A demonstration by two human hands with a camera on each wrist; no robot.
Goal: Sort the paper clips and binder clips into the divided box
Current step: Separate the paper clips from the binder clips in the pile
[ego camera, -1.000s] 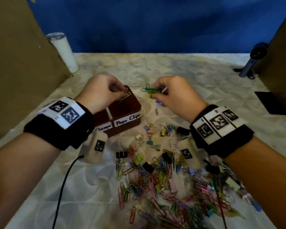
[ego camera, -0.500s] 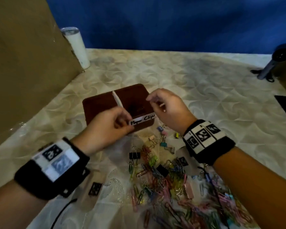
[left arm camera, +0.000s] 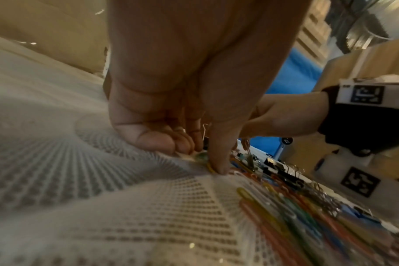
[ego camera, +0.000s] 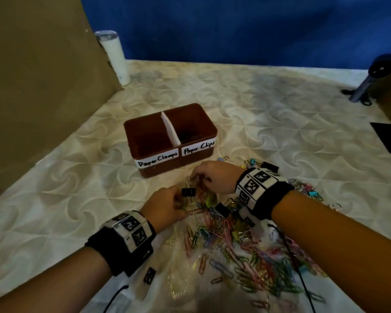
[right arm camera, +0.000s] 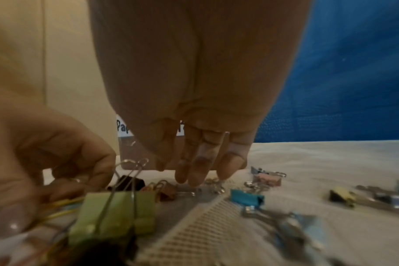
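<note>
Head view: both hands left divided box point(ego camera: 171, 141) for clips point(ego camera: 230, 233).

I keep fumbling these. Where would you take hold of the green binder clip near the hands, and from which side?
Probably pinch the green binder clip by its wire handles, from above. In the right wrist view one silver loop lies across its flat face and rises past its far edge, clear of the tangled paper clips, so fingertips fit on either side.

clips point(ego camera: 246, 240) before divided box point(ego camera: 149, 172)
</note>
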